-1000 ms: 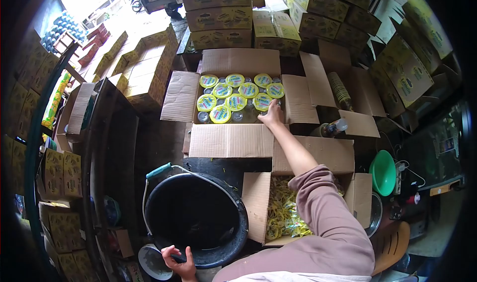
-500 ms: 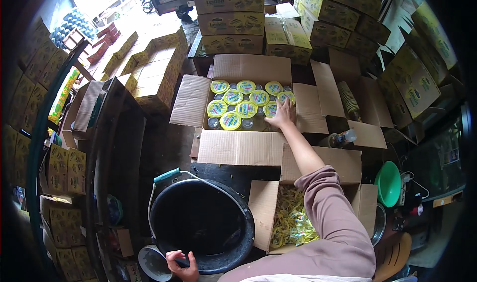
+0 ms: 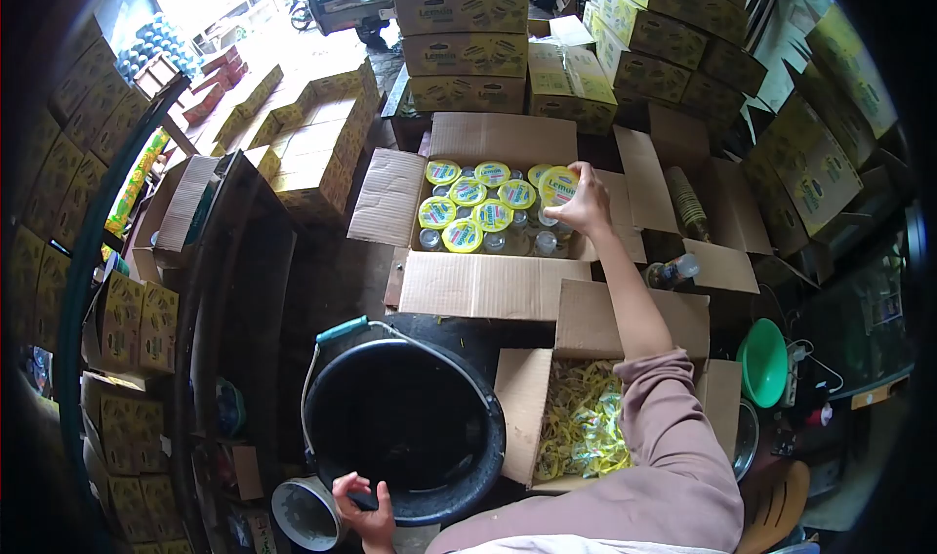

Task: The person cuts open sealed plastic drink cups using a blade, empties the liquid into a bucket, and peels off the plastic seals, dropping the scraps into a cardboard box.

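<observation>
Over the carton [image 3: 493,286] at its two o'clock, the yellow Lemon pack [image 3: 556,189] is pinched edgewise by the right hand [image 3: 586,205], presumably to spare its face, while the left hand [image 3: 367,515] is held empty, fingers parted, at the bucket [image 3: 493,442]'s seven o'clock.

seems to be a small packing workshop doubling as a storeroom. keeps printed yellow cartons [image 3: 467,54] in tall stacks beyond the desk [image 3: 478,334], plus a low block of boxes [image 3: 317,164] farther left. has in the middle an open brown box [image 3: 493,288] of yellow-lidded cups [image 3: 462,235], a second box [image 3: 524,398] full of loose yellow strips [image 3: 571,408] and a large black bucket [image 3: 496,447]. opens at the upper left onto bright light, near part of a vehicle [image 3: 346,5].
</observation>
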{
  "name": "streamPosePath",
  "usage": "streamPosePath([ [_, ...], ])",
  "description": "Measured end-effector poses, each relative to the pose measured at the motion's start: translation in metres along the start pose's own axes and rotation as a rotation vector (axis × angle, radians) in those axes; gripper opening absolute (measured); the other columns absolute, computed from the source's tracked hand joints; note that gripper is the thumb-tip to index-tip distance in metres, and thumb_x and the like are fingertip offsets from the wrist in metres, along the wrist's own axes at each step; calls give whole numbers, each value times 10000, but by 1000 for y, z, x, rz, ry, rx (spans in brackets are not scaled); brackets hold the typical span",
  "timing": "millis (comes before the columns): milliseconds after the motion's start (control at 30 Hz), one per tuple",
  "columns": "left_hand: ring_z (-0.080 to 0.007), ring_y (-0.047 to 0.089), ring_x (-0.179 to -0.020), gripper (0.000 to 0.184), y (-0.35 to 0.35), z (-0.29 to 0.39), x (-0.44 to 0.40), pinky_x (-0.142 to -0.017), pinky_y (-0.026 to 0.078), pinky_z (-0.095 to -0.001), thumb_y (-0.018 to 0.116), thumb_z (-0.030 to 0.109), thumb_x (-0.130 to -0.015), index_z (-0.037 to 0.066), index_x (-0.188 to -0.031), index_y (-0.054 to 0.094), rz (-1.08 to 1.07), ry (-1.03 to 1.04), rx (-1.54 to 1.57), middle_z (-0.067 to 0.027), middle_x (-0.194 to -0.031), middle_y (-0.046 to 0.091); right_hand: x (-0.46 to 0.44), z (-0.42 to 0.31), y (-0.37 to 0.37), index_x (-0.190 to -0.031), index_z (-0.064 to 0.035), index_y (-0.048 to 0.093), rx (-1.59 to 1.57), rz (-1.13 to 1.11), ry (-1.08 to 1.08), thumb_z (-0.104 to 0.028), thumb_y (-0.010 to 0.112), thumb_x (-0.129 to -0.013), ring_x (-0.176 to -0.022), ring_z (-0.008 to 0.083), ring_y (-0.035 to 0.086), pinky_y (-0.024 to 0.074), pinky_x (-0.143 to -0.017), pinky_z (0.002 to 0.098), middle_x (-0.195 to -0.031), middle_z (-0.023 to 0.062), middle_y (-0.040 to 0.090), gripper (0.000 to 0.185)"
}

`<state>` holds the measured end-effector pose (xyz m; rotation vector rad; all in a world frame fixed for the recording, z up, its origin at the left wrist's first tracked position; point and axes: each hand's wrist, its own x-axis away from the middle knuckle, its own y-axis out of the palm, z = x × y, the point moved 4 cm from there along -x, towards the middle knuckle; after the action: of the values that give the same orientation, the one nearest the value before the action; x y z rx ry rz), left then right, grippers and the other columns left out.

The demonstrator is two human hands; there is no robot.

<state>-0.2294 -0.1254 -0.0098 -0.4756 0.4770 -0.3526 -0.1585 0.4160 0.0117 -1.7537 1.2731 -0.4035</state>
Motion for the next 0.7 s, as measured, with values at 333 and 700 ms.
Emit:
streamPosePath([
  [333, -178, 502, -948, 719, 13, 25, -11, -812, 417, -306, 357, 610, -849, 6, -1235, 401, -231, -239, 521, -105, -1087, 523, 270, -156, -79, -1052, -103, 492, -473, 170, -800, -281, 801, -493, -941, 230, 537, 360, -872, 398, -983, 74, 554, 663],
  [700, -218, 563, -905, 476, 47, 46, 17, -726, 507, -386, 577, 257, -821, 46, -1193, 368, -437, -686, 1346, -130, -1061, 512, 398, -94, -121, -1147, -59, 464, -530, 192, -649, -266, 800, -631, -864, 180, 497, 436, -697, 307, -1055, 117, 482, 649],
])
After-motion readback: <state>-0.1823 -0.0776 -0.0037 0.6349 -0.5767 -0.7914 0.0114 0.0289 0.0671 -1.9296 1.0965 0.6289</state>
